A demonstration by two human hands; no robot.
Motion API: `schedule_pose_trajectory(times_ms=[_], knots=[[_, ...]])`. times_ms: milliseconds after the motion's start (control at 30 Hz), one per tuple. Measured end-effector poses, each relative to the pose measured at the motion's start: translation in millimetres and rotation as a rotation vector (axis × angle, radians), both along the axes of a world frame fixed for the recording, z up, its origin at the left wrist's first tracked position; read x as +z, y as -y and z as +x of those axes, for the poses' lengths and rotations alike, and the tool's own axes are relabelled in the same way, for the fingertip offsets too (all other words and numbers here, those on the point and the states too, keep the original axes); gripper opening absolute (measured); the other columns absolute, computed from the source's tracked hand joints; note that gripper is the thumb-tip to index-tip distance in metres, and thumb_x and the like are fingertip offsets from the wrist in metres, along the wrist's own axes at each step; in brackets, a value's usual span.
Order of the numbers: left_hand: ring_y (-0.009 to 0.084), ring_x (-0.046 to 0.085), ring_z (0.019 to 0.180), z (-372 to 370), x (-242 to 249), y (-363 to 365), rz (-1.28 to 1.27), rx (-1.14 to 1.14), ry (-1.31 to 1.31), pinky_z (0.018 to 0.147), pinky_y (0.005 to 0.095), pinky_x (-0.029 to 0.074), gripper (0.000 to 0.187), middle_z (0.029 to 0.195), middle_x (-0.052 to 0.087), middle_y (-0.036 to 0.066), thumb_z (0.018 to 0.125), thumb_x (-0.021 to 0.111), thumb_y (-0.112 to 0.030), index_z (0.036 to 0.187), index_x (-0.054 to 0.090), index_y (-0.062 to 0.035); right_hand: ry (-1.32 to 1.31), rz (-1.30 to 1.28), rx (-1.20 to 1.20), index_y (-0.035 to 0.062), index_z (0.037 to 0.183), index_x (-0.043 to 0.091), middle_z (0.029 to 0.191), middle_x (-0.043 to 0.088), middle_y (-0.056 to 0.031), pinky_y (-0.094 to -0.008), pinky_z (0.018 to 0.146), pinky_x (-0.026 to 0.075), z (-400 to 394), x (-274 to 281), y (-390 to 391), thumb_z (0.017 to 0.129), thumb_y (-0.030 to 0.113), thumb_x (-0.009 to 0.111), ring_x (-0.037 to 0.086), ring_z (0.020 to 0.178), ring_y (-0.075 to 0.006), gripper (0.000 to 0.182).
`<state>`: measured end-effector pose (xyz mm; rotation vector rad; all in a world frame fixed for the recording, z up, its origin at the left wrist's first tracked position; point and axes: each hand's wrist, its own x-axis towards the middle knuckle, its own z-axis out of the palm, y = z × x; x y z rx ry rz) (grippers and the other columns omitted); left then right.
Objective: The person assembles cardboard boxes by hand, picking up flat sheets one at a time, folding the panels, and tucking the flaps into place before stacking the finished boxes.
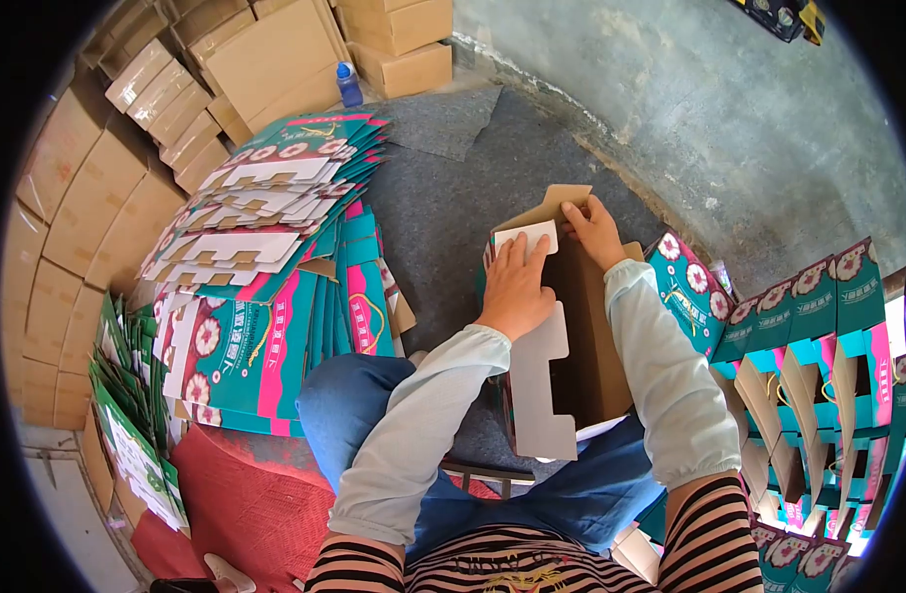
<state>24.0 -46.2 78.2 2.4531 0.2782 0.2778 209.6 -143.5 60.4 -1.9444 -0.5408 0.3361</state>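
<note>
An open cardboard gift box (591,336), brown inside with white flaps, stands between my knees. My left hand (517,287) lies with spread fingers on a white flap at its far left corner. At the far end my right hand (596,235) grips the raised brown end flap (564,198), thumb inside and fingers partly hidden. A long white side flap (542,385) with notches hangs along the box's left edge. The box's outer print is mostly hidden.
Flat teal printed cartons (246,336) are stacked to the left, beside green-edged sheets (127,405). Formed teal boxes (809,385) stand in rows on the right. Brown cartons (87,217) line the left wall, and a blue bottle (348,85) stands at the back.
</note>
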Motion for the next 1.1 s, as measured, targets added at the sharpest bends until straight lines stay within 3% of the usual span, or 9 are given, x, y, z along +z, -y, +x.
schedule_pose_trajectory(times_ms=[167, 267, 467, 667, 767, 800, 833, 933, 1100], knots=[[0.0409, 0.025, 0.135, 11.8, -3.1, 6.5, 0.095, 0.046, -0.083, 0.111, 0.0496, 0.021, 0.071, 0.145, 0.030, 0.026, 0.075, 0.056, -0.021, 0.141, 0.037, -0.0067, -0.289, 0.155, -0.009, 0.0036, 0.118, 0.055, 0.106, 0.060, -0.0109, -0.0328, 0.081, 0.050, -13.2, 22.2, 5.8, 0.091, 0.061, 0.044, 0.061, 0.094, -0.0201, 0.065], [0.0397, 0.026, 0.135, 15.0, -6.4, 13.3, 0.163, 0.085, -0.110, 0.110, 0.0509, 0.020, 0.069, 0.145, 0.031, 0.026, 0.074, 0.057, -0.022, 0.140, 0.040, -0.0067, -0.364, 0.098, 0.037, 0.0016, 0.129, 0.049, 0.117, 0.055, -0.0140, -0.0329, 0.087, 0.048, -6.7, 17.0, 9.2, 0.089, 0.069, 0.037, 0.060, 0.101, -0.0222, 0.079], [0.0392, 0.024, 0.136, 19.4, -9.2, 17.3, 0.194, 0.127, -0.140, 0.111, 0.0496, 0.018, 0.064, 0.145, 0.032, 0.025, 0.080, 0.055, -0.027, 0.139, 0.041, -0.0063, -0.305, 0.069, 0.070, -0.0004, 0.130, 0.047, 0.125, 0.053, -0.0158, -0.0331, 0.089, 0.047, -17.1, 22.2, 10.3, 0.089, 0.068, 0.038, 0.059, 0.104, -0.0240, 0.080], [0.0394, 0.023, 0.137, 11.6, -5.1, 17.4, 0.158, 0.146, -0.104, 0.112, 0.0500, 0.016, 0.072, 0.145, 0.031, 0.026, 0.086, 0.051, -0.052, 0.140, 0.041, -0.0057, -0.113, 0.082, -0.006, -0.0011, 0.125, 0.050, 0.109, 0.060, -0.0117, -0.0318, 0.082, 0.048, -59.3, 37.1, 25.5, 0.093, 0.051, 0.049, 0.061, 0.098, -0.0212, 0.061], [0.0387, 0.022, 0.138, 9.3, -6.2, 15.4, 0.181, 0.116, -0.114, 0.112, 0.0489, 0.016, 0.081, 0.146, 0.030, 0.026, 0.083, 0.052, -0.062, 0.140, 0.041, -0.0058, 0.118, -0.106, 0.258, -0.0025, 0.120, 0.051, 0.100, 0.062, -0.0122, -0.0317, 0.077, 0.049, -90.2, 46.1, 63.2, 0.091, 0.040, 0.058, 0.062, 0.094, -0.0187, 0.052], [0.0385, 0.022, 0.138, 10.0, -7.4, 14.3, 0.198, 0.106, -0.109, 0.113, 0.0487, 0.016, 0.085, 0.146, 0.030, 0.026, 0.081, 0.052, -0.066, 0.140, 0.041, -0.0056, 0.076, -0.150, 0.382, -0.0024, 0.119, 0.052, 0.098, 0.063, -0.0135, -0.0325, 0.077, 0.049, -110.0, 71.4, 74.5, 0.090, 0.038, 0.060, 0.062, 0.093, -0.0195, 0.050], [0.0396, 0.022, 0.138, 9.7, -7.0, 15.0, 0.171, 0.096, -0.107, 0.113, 0.0485, 0.013, 0.101, 0.147, 0.028, 0.027, 0.072, 0.053, -0.077, 0.140, 0.040, -0.0030, 0.033, -0.193, 0.506, -0.0022, 0.117, 0.052, 0.097, 0.064, -0.0147, -0.0332, 0.077, 0.049, -131.3, 100.1, 85.3, 0.089, 0.036, 0.062, 0.063, 0.092, -0.0204, 0.048], [0.0397, 0.019, 0.140, 9.9, -5.3, 15.2, 0.126, 0.095, -0.117, 0.114, 0.0483, 0.011, 0.104, 0.148, 0.026, 0.028, 0.072, 0.052, -0.079, 0.141, 0.039, -0.0028, -0.006, -0.532, 0.476, 0.0006, 0.113, 0.054, 0.094, 0.065, -0.0152, -0.0338, 0.077, 0.049, -165.0, 130.5, 126.9, 0.089, 0.034, 0.063, 0.064, 0.091, -0.0250, 0.042], [0.0373, 0.017, 0.141, 15.0, 1.7, 16.3, 0.189, 0.065, -0.224, 0.114, 0.0466, 0.013, 0.102, 0.149, 0.024, 0.027, 0.076, 0.044, -0.080, 0.143, 0.036, -0.0041, 0.275, -0.484, 0.741, 0.0068, 0.104, 0.055, 0.089, 0.063, -0.0125, -0.0385, 0.073, 0.049, -180.6, 123.9, 167.8, 0.088, 0.021, 0.062, 0.063, 0.085, -0.0308, 0.023]])
